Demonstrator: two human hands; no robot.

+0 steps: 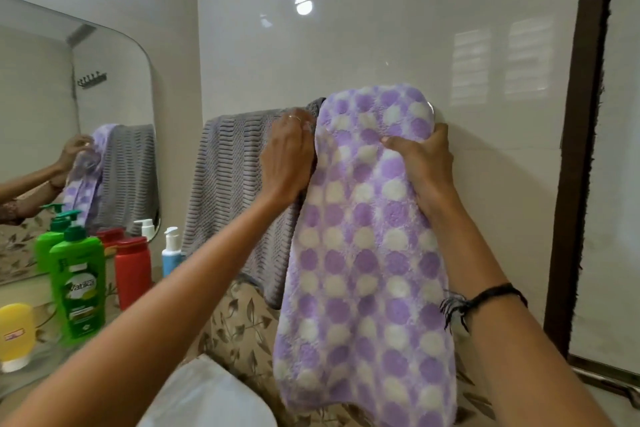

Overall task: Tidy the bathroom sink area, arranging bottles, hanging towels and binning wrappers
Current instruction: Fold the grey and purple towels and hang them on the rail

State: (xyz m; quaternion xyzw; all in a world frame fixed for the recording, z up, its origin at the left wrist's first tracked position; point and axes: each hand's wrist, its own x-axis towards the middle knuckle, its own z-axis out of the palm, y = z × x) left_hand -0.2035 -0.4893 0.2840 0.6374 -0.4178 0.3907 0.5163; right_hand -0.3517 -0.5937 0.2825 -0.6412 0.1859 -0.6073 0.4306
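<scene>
Hanging over a wall rail, the purple-and-white polka-dot towel [363, 253] is draping down the tiled wall, overlapping the edge of a grey ribbed towel [235, 191] beside it. The right hand [422, 166] is clutching a fold of the dotted towel near its top; the left hand [289, 159] is pinching its upper left edge, where the two towels are meeting (the rail itself is hiding under the cloth). Off to the left, a green Vatika pump bottle [78, 284], a red bottle [133, 270], a blue-and-white pump bottle [171, 251] and a yellow tube [15, 333] are standing before the mirror [41, 107].
</scene>
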